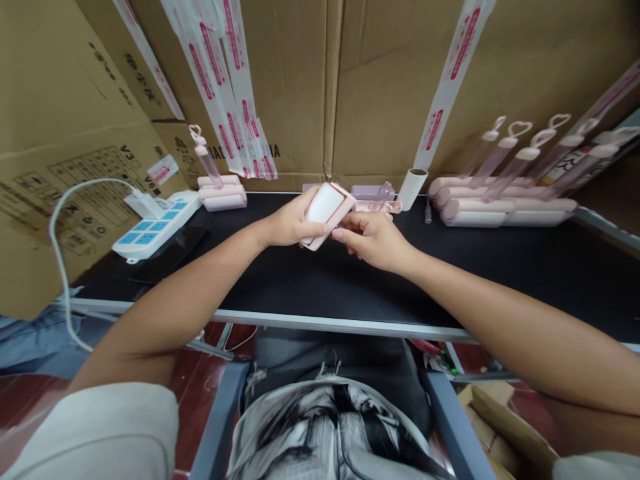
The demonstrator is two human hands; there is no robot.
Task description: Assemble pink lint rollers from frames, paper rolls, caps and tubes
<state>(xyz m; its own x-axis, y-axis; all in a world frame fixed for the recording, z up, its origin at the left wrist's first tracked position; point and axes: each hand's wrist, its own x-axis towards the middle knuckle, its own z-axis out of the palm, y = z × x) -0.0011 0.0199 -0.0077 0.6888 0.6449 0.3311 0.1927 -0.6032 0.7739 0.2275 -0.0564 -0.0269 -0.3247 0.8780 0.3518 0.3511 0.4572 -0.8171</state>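
Two hands grip pink case point(326, 212) between them.

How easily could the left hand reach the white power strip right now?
Probably yes, easily: the power strip lies on its own side, with only bare black table between. But the left hand is holding the pink case together with the right hand.

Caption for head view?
Left hand and right hand hold a pink-and-white case over a black bench, pink rollers behind.

Cardboard boxes point(390, 80) (taped) wall in a black worktable point(310, 280); reddish floor point(200, 380) below.
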